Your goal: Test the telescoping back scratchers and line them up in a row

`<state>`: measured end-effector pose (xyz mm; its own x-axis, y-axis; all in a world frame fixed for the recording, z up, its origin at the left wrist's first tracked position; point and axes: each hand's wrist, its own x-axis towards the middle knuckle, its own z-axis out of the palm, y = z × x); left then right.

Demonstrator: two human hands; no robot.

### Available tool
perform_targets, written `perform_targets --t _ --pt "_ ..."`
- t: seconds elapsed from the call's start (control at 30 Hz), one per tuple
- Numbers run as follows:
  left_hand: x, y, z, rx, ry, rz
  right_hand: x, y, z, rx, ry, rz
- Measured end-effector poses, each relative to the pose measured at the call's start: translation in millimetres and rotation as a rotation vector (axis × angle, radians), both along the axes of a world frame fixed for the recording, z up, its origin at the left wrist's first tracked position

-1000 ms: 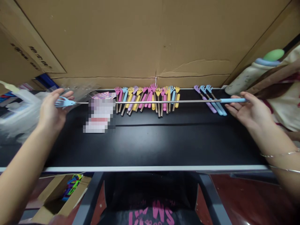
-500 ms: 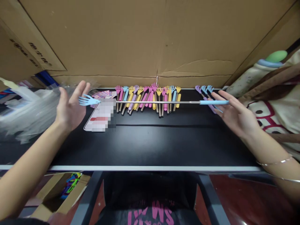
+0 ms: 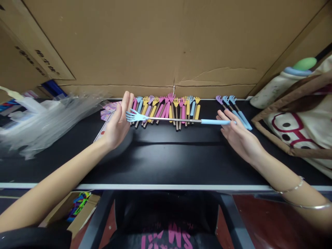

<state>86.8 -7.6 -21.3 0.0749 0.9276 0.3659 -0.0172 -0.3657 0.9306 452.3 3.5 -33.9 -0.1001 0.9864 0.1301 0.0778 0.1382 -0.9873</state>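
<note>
A telescopic back scratcher (image 3: 175, 120) with a light blue claw and handle is held level above the black table, spanning the gap between my two hands. Its claw end presses against the palm of my left hand (image 3: 116, 122), whose fingers are straight and point up. At the other end, the blue handle meets the palm of my right hand (image 3: 241, 136), its fingers stretched out. Behind, a row of shorter back scratchers (image 3: 168, 107) in pink, yellow, purple and blue lies on the table. Another 3 back scratchers (image 3: 234, 107) lie apart beyond my right hand.
Clear plastic bags (image 3: 49, 121) are heaped at the left. A phone (image 3: 102, 133) lies partly hidden behind my left hand. A bottle (image 3: 280, 86) and a fabric bag (image 3: 298, 128) stand at the right. Cardboard (image 3: 155, 45) walls the back. Below is an open box (image 3: 85, 211).
My hands have moved toward each other, and the back scratcher between them has become shorter. My left hand has shifted right, covering more of the phone.
</note>
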Motion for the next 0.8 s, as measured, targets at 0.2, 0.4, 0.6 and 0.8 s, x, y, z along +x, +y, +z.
perform_targets --t 0.2,0.4,0.6,0.8 --pt "-6 0 -7.9 -0.046 0.047 0.01 4 -1 5.1 -0.03 0.043 0.011" --pt "-13 0 -3.1 -0.245 0.107 -0.082 12 5 24.0 -0.091 0.068 0.031" --pt "-5 -1 6.3 -0.322 0.039 -0.055 9 17 31.4 -0.194 0.099 0.046" --pt "2 6 -0.8 -0.097 -0.033 0.161 -10 21 23.7 -0.06 0.107 -0.014"
